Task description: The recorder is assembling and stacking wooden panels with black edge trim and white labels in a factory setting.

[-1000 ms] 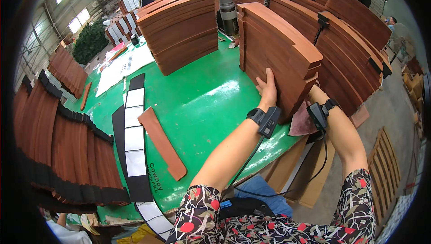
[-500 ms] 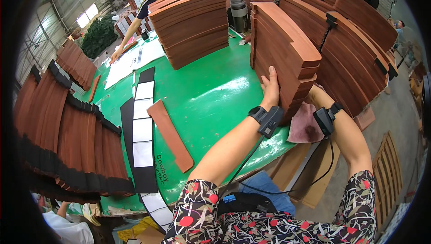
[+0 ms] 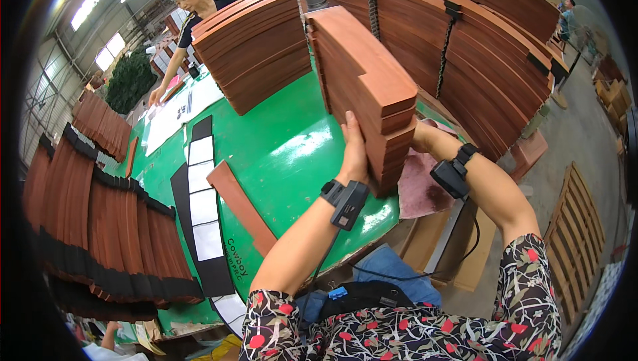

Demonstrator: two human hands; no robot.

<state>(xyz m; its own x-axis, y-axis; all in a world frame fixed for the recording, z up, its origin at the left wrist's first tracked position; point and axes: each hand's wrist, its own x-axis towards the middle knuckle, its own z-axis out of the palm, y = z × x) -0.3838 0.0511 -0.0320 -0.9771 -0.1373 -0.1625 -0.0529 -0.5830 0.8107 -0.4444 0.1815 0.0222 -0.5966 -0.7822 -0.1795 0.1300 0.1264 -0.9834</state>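
Note:
Between my two hands stands a stack of reddish-brown, notched wooden boards (image 3: 365,68), upright near the right edge of the green table (image 3: 286,161). My left hand (image 3: 355,151) presses against its left face, thumb up. Around the near right side goes my right hand (image 3: 424,136), its fingers mostly hidden behind the boards. Below that hand a stained pink cloth (image 3: 425,185) hangs over the table edge. One loose brown board (image 3: 242,205) lies left of my left forearm, beside a black strip with white rectangles (image 3: 206,241).
Another tall board stack (image 3: 259,52) stands further back. Rows of boards with black ends (image 3: 113,228) fill the left side. Large stacks (image 3: 492,75) crowd the right. A co-worker (image 3: 199,8) reaches toward white sheets (image 3: 183,105). A slatted wooden pallet (image 3: 575,241) is at right.
The view has swung, so the stack and both hands appear further left. My hands keep their hold on the stack. The co-worker's head has lowered toward the sheets.

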